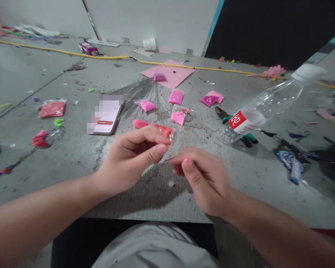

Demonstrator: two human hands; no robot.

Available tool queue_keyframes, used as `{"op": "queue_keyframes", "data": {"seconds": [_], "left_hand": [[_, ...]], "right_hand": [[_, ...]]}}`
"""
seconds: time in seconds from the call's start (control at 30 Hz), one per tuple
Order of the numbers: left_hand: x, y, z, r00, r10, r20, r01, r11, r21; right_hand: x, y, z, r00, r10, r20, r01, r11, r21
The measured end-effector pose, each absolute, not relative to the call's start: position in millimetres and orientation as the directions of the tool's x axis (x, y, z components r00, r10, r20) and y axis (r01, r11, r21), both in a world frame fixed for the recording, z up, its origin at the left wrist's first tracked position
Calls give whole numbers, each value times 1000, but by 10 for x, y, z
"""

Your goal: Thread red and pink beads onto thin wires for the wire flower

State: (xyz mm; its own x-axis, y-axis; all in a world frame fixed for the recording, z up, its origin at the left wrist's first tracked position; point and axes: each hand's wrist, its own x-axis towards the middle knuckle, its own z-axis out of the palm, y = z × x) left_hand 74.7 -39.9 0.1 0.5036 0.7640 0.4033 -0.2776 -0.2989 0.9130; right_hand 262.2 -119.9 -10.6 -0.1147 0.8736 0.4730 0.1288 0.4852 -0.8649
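Okay, scuffed grey tabletop (162, 197); slanting clear plastic bottle with red-white label (270, 98); left hand (125, 158) pinched narrow, contents unclear; right hand (206, 178) over tabletop, narrow too; clear packet of red material (165, 130), smaller packet of pink (147, 105) beyond; tiny pink lump (186, 160) in right pinch.

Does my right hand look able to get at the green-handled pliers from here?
Probably, with care: the handle ends of the pliers show on the near side, but the plastic bottle hides their middle, so the right hand may bump it.
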Motion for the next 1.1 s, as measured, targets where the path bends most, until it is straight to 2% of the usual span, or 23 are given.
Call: {"op": "queue_keyframes", "data": {"seconds": [0.1, 0.33, 0.67, 1.1], "left_hand": [[774, -478, -27, 509, 776, 373, -307, -241, 920], [822, -556, -5, 541, 740, 400, -328, -252, 910], [837, -563, -9, 568, 737, 368, -376, -165, 912], [832, -558, 16, 576, 749, 326, -355, -130, 926]], "right_hand": [[2603, -1211, -114, -124, 883, 453, 121, 467, -876], [2608, -1168, -105, -172, 896, 410, 131, 434, -892], [2606, -1168, -145, -169, 904, 393, 141, 417, -898], [2611, -1183, -114, -177, 910, 376, 134, 401, -906]]}}
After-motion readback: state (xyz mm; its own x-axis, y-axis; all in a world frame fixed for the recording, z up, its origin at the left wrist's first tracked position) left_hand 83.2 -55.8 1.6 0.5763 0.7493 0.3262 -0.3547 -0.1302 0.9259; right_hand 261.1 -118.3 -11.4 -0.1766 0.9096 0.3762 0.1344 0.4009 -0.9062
